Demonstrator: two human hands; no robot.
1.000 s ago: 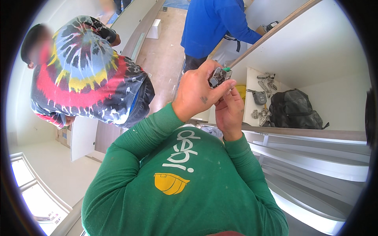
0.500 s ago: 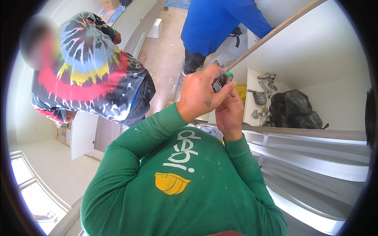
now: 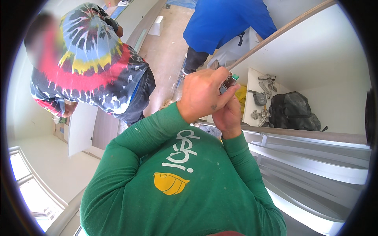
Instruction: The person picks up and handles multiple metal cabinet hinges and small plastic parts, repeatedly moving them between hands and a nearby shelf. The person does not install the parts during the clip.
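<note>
In front of my chest, both hands meet around a small dark metal-and-plastic piece (image 3: 228, 83) with a bright green end; its exact kind I cannot make out. My left hand (image 3: 201, 93) comes in from the left, back of the hand up, its thumb and fingers closed on the piece. Below and to the right, my right hand (image 3: 229, 118) is partly covered by the left; its curled fingers grip the same piece from underneath. The green end sticks out past the fingertips on the far side.
Right of my hands, a white ledge holds several metal hinges (image 3: 267, 84), a grey tape measure (image 3: 259, 98) and a black bag (image 3: 294, 111). White curved-looking rails (image 3: 311, 162) lie nearer. Co-workers in a tie-dye top (image 3: 92, 59) and a blue top (image 3: 224, 25) stand beyond.
My left fingers have folded further over the piece, which sits slightly to the right and is turned a little. The person in blue has shifted an arm slightly.
</note>
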